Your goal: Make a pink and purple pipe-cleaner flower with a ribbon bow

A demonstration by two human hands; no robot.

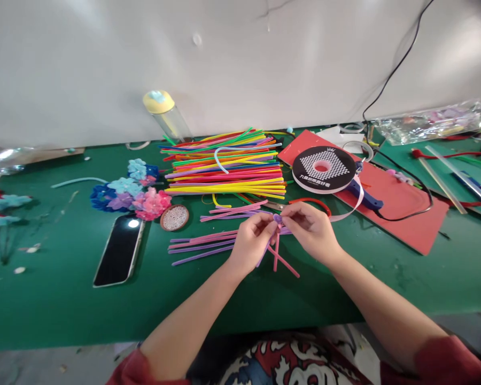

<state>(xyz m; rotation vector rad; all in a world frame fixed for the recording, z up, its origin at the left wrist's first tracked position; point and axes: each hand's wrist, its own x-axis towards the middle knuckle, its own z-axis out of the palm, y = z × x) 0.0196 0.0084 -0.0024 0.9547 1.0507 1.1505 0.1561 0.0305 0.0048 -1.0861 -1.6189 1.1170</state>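
Between my two hands, above the near middle of the table, is a small curled head of purple pipe cleaner (278, 218). Pink pipe cleaner stems (285, 262) and a purple one hang below it, some of them crossing. My left hand (249, 240) pinches the work from the left with thumb and fingers. From the other side, the fingertips of my right hand (313, 231) are closed on the purple head. Loose pink and purple pipe cleaners (202, 247) lie beside and partly behind my left hand. A red-handled metal tool (276, 205) lies just beyond my fingers, partly hidden.
A large pile of coloured pipe cleaners (224, 174) lies behind. To the left are pipe cleaner flowers (122, 187), a bead dish (175, 217), a phone (119, 251) and a yellow-lidded bottle (166, 112). A ribbon spool (300, 170), blue-handled tool (364, 197) and red boards (417, 214) lie right.
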